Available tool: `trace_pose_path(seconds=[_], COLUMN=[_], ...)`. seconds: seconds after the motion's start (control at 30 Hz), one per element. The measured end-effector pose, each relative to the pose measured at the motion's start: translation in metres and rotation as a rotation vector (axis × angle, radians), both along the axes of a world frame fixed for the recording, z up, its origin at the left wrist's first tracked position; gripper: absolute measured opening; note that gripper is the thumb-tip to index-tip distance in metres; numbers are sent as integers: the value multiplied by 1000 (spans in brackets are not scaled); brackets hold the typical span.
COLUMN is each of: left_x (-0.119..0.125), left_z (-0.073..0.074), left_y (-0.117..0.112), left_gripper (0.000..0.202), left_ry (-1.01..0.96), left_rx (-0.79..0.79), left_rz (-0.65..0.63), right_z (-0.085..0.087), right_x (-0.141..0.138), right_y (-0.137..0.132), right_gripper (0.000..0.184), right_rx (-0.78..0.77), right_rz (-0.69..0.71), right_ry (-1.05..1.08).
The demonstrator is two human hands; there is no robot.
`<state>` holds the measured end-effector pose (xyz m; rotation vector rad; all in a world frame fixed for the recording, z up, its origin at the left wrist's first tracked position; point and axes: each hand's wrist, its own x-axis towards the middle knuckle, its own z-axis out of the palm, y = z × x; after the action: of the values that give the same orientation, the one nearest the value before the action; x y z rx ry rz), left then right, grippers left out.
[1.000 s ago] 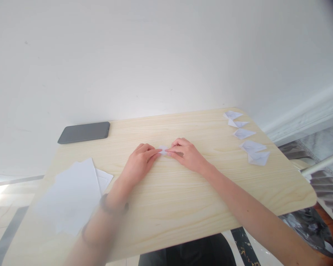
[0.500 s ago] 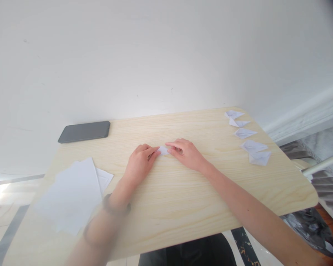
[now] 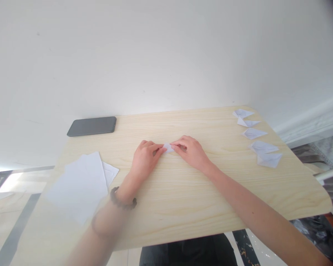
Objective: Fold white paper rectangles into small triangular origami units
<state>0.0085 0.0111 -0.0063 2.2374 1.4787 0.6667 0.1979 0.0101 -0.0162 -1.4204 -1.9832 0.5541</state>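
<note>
A small folded piece of white paper (image 3: 168, 148) is held just over the middle of the wooden table (image 3: 183, 199). My left hand (image 3: 146, 157) pinches its left end between thumb and fingers, with a dark bead bracelet at the wrist. From the other side, my right hand (image 3: 191, 152) closes thumb and fingertips on the paper's right end. The fingertips cover both ends, so its full shape is hidden.
Several folded white paper pieces (image 3: 254, 133) lie in a column near the right edge. At the left is a stack of white sheets (image 3: 80, 181). A dark phone (image 3: 91, 126) lies at the back left, close to the white wall (image 3: 161, 55).
My right thumb and forefinger, apart before, are now closed on the paper's right end. The whole view has shifted slightly, moving the table's things to the right in the picture.
</note>
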Motion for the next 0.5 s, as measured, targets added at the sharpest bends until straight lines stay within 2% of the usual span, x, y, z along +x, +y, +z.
trace_pose_path(seconds=[0.5], left_x=[2], left_z=[-4], left_y=[4], left_gripper=[17], left_ry=[13], left_rx=[-16], left_rz=[101], right_z=[-1], right_x=[-4], right_y=[0], right_gripper=[13], right_rx=[-13], right_rz=[-43], right_ry=[5])
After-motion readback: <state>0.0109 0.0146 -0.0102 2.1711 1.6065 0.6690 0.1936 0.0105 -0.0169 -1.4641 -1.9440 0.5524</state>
